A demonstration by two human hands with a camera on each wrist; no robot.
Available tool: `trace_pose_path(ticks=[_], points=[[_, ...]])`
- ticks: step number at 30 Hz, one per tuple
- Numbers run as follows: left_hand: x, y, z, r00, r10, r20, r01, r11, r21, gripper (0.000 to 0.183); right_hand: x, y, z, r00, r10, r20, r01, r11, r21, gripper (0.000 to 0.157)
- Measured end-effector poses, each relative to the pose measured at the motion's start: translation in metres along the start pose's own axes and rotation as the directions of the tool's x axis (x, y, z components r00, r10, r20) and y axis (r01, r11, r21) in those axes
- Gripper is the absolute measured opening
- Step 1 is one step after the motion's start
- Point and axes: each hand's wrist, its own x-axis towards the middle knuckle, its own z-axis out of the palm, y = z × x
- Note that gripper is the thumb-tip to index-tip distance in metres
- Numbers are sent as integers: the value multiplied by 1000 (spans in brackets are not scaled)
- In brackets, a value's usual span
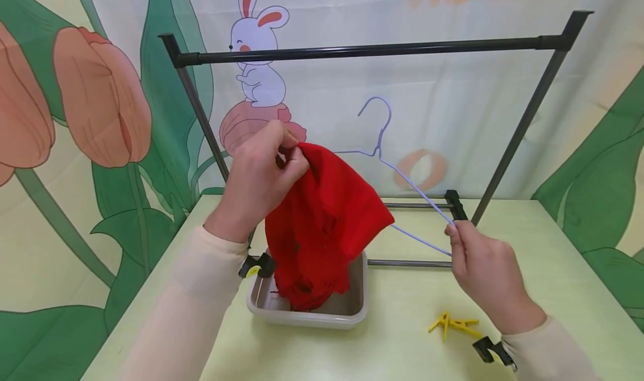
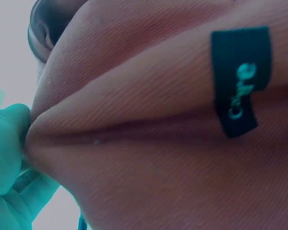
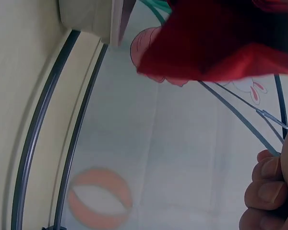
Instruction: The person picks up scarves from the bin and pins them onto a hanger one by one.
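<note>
In the head view my left hand (image 1: 261, 174) pinches the top corner of a red scarf (image 1: 327, 219), which hangs in loose folds with its frayed lower end inside a grey-white plastic basin (image 1: 329, 319). A dark label (image 2: 242, 67) shows on the scarf in the left wrist view. My right hand (image 1: 485, 269) grips the right corner of a lilac wire hanger (image 1: 410, 182), its hook upward. The scarf covers the hanger's left part; whether the two touch I cannot tell. In the right wrist view the curled fingers (image 3: 266, 191) hold the hanger's end.
A black rack stands on the pale table (image 1: 402, 336), with its top bar (image 1: 362, 50) above both hands and its lower bar (image 1: 407, 263) behind the basin. Yellow clothespins (image 1: 455, 322) lie below my right hand. A printed curtain (image 1: 322, 12) hangs behind.
</note>
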Motion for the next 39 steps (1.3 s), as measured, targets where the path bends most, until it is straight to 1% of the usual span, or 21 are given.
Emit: trace_pose_path(ticks=[3,5,7,10,13,16,20,24,26,28,30,31,34,35,37,38,39], points=[[11,6,4,998,9,-70,-9,1000,0,5,0,-8,1,1000,9,3,-9,1000,21,13],[17,12,8,994,-2,-106,3,1000,12,3,0,-14,0,1000,23,3,-23,999,40,14],[22,18,12,994,-20,-109,23,999,29,3,1,-22,-1,999,41,6,-41,997,68,15],[26,26,22,998,-34,-60,38,997,69,5,3,-32,-4,998,70,9,-71,990,118,16],[24,32,36,1000,-24,13,23,993,118,6,5,-41,-7,995,95,3,-95,983,154,15],[16,35,53,998,-12,57,3,987,159,9,6,-47,-10,993,118,-6,-115,979,170,15],[3,37,74,996,-2,94,-16,983,181,13,7,-52,-13,990,139,-1,-137,974,182,14],[-6,39,90,989,-1,148,-26,983,181,15,6,-55,-13,990,143,-4,-139,968,208,14],[-10,38,94,981,-6,193,-28,985,171,15,5,-56,-12,990,138,-11,-132,967,216,15],[-13,36,96,965,-15,261,-26,988,152,15,5,-56,-12,992,128,-22,-121,970,211,15],[-15,34,96,939,-25,344,-31,987,157,12,5,-56,-12,991,132,-17,-126,971,202,16],[-16,32,97,922,-25,385,-40,987,158,9,5,-56,-12,991,136,-11,-132,971,197,15],[-18,30,96,859,-19,512,-68,986,149,3,5,-56,-13,988,152,4,-150,972,181,15],[-19,30,95,836,-17,548,-72,987,141,6,5,-56,-14,988,157,11,-156,972,177,14],[-22,29,93,797,-13,604,-71,991,115,11,5,-56,-13,987,159,17,-160,972,172,14],[-24,30,92,781,-16,624,-65,992,107,15,4,-56,-13,988,157,15,-157,973,170,14],[-26,30,91,771,-19,636,-61,993,105,20,4,-56,-13,988,152,15,-152,974,169,14]])
